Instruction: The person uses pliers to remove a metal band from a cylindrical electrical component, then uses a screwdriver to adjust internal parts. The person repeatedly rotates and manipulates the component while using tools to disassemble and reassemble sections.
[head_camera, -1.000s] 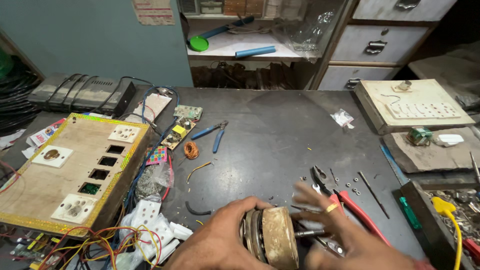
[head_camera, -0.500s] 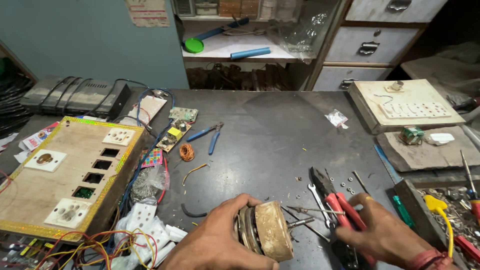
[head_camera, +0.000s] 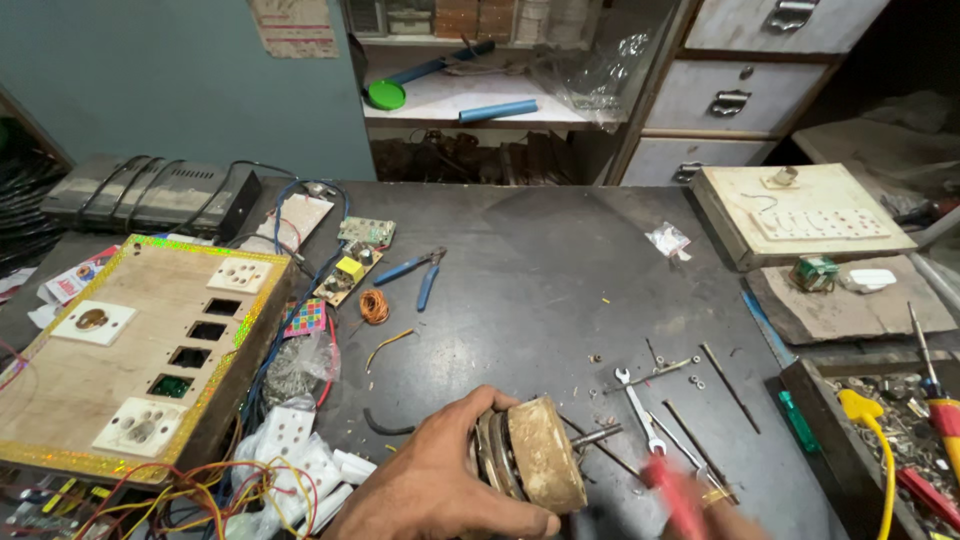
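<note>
My left hand (head_camera: 440, 480) grips a round, dusty motor (head_camera: 530, 455) with a short shaft (head_camera: 595, 436) sticking out to the right, held just above the dark workbench (head_camera: 520, 290) near its front edge. My right hand (head_camera: 720, 515) is at the bottom edge, blurred and mostly out of frame, closed on red-handled pliers (head_camera: 672, 490). A small spanner (head_camera: 636, 402) and thin metal rods (head_camera: 725, 372) lie just beyond the pliers.
A wooden switch board with sockets (head_camera: 130, 350) and tangled wires (head_camera: 180, 495) sit at the left. Blue pliers (head_camera: 418, 272), a copper coil (head_camera: 374, 306) and circuit boards (head_camera: 350, 272) lie mid-table. A wooden board (head_camera: 800, 215) and a tray of tools (head_camera: 900, 440) are at the right.
My right hand left the motor, moved right to the red-handled pliers and picked them up. My left hand kept hold of the motor; the view shifted slightly.
</note>
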